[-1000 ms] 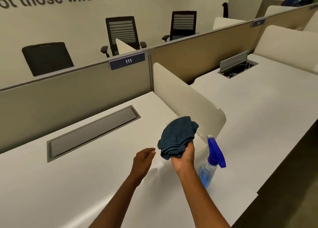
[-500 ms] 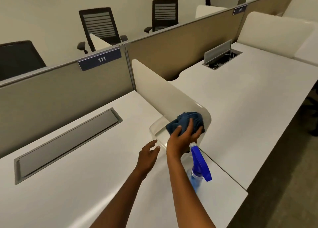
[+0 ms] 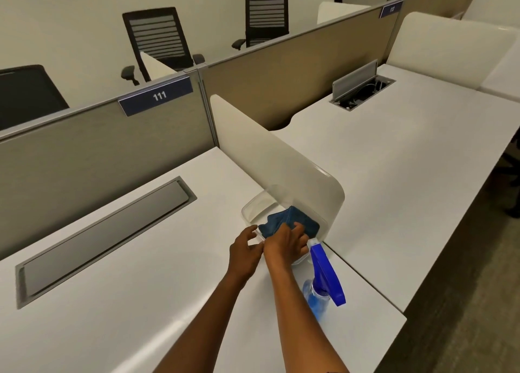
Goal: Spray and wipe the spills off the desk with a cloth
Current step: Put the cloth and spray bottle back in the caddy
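A dark blue cloth (image 3: 284, 223) lies in a clear plastic container (image 3: 254, 209) that stands on the white desk (image 3: 118, 294) against the side divider. My right hand (image 3: 288, 243) rests on the cloth, fingers curled into it. Just left of it, my left hand (image 3: 244, 250) touches the container's near rim with fingers apart. A spray bottle (image 3: 323, 282) with a blue trigger head and blue liquid stands on the desk right of my right forearm. No spill shows on the desk surface.
A white divider (image 3: 270, 170) separates this desk from the neighbouring desk (image 3: 408, 175) on the right. A closed grey cable hatch (image 3: 104, 237) is set into the desk at left. A tan partition labelled 111 (image 3: 156, 95) runs behind; black chairs (image 3: 160, 40) stand beyond.
My right hand has lowered the cloth from mid-air down into the clear container by the divider. My left hand has moved forward to the container's rim. The view has tilted downward.
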Motion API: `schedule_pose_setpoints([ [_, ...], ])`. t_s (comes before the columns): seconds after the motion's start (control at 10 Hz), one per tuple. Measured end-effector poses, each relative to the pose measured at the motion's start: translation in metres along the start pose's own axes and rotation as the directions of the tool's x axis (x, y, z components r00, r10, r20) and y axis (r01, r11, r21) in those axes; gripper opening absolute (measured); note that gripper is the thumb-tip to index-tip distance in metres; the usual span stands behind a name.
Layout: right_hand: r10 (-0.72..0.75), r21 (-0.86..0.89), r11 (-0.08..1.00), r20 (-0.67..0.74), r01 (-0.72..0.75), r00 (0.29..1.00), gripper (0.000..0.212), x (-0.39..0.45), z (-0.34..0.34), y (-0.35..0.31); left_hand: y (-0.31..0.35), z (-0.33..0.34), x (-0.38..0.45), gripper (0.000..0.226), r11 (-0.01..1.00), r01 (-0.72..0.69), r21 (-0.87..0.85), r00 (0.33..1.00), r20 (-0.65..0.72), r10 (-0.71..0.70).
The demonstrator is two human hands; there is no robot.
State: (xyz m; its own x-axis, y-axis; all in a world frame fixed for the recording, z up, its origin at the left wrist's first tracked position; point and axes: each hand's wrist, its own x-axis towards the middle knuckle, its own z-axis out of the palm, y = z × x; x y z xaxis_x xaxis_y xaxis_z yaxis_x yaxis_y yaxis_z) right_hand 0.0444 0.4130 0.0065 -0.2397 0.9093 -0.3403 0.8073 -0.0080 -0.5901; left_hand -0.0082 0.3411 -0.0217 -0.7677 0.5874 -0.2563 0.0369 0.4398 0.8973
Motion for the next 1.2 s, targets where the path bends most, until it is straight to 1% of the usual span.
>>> schedule_pose_setpoints([
  [0.1,-0.137,0.077,0.987,-0.062,0.142,0.989,0.055,-0.001,0.003,0.003,0.005,0.003,-0.003,0.065,1.000,-0.013,-0.012,1.000,-0.013,0.013],
  [0.2,-0.213,-0.115,0.973,-0.105,0.200,0.972,0.065,0.000,0.005,0.007,0.013,0.002,-0.011,0.070,0.998,-0.043,-0.046,0.999,-0.017,0.042],
  [0.3,-0.287,-0.206,0.943,-0.096,0.263,0.953,0.075,-0.002,0.007,0.006,0.016,0.001,-0.016,0.060,0.978,-0.202,0.044,0.979,-0.022,0.203],
  [0.4,-0.357,-0.235,0.914,-0.075,0.332,0.931,0.079,-0.013,0.005,0.006,0.011,-0.005,-0.018,0.055,0.939,-0.310,0.152,0.950,0.021,0.310],
  [0.5,-0.431,-0.192,0.890,-0.061,0.413,0.900,0.077,-0.035,0.000,0.007,0.006,-0.013,-0.023,0.060,0.940,-0.269,0.211,0.963,0.055,0.264],
  [0.6,-0.580,-0.154,0.814,-0.144,0.561,0.802,0.068,-0.072,-0.009,0.012,0.000,-0.022,-0.029,0.124,0.945,-0.218,0.243,0.975,0.084,0.204],
  [0.7,-0.723,-0.106,0.687,-0.198,0.719,0.662,0.060,-0.107,-0.020,0.036,-0.003,-0.024,-0.029,0.112,0.875,-0.244,0.418,0.970,0.101,0.222],
  [0.8,-0.800,-0.070,0.591,-0.179,0.804,0.573,0.049,-0.125,-0.038,0.070,-0.009,-0.019,-0.027,0.075,0.779,-0.243,0.578,0.968,0.092,0.234],
  [0.9,-0.834,-0.097,0.534,-0.223,0.840,0.504,0.047,-0.132,-0.063,0.100,-0.013,-0.015,-0.027,0.074,0.699,-0.264,0.664,0.961,0.115,0.252],
  [1.0,-0.788,0.036,0.532,-0.344,0.846,0.510,0.039,-0.133,-0.086,0.131,-0.012,-0.010,-0.028,0.076,0.651,-0.277,0.707,0.957,0.139,0.256],
  [1.1,-0.686,0.144,0.592,-0.427,0.793,0.590,0.028,-0.124,-0.105,0.153,-0.011,-0.004,-0.029,0.079,0.609,-0.301,0.733,0.951,0.180,0.253],
  [1.2,-0.541,0.218,0.750,-0.341,0.624,0.769,0.047,-0.107,-0.122,0.153,-0.010,0.003,-0.028,0.083,0.604,-0.297,0.740,0.954,0.196,0.229],
])
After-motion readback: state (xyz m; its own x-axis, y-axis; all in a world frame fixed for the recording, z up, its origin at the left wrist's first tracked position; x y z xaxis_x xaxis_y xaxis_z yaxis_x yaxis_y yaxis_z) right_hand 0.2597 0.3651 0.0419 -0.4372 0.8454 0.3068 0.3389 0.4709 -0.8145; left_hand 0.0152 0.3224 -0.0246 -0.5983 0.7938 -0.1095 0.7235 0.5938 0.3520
